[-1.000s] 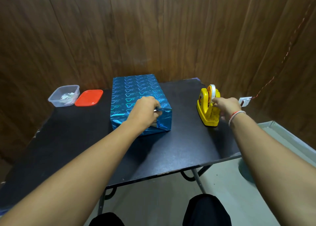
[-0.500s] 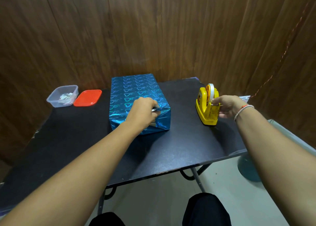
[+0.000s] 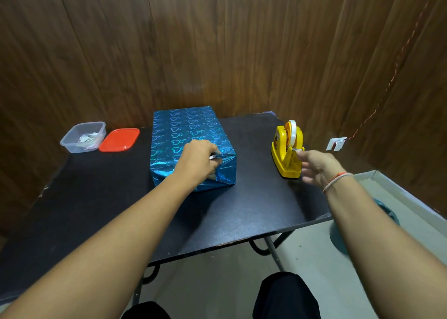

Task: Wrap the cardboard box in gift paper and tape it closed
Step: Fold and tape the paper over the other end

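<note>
A: What were the hands doing?

B: The left hand [image 3: 197, 160] lay on the near end of the wrapped box [image 3: 186, 135], fingers curled and pinching the folded flap of blue gift paper [image 3: 223, 171] against that end. The right hand [image 3: 316, 166] was just beside the yellow tape dispenser [image 3: 286, 149], fingers loosely spread, its fingertips at the dispenser's cutter end. It was blurred, so whether it pinched a tape end I couldn't tell.

A: And the box itself?

B: It sat in the middle of the black table [image 3: 242, 212], toward the back edge, long side running front to back. Shiny blue paper with a heart pattern covered its top and sides.

A: The dispenser?

B: It stood upright near the table's right edge, well apart from the box, with a white tape roll [image 3: 292, 132] on its orange hub.

A: Anything else up there?

B: At the back left corner there was a clear plastic container [image 3: 83, 137] holding white scraps, and touching it on the right lay its red lid [image 3: 119, 139], flat.
</note>
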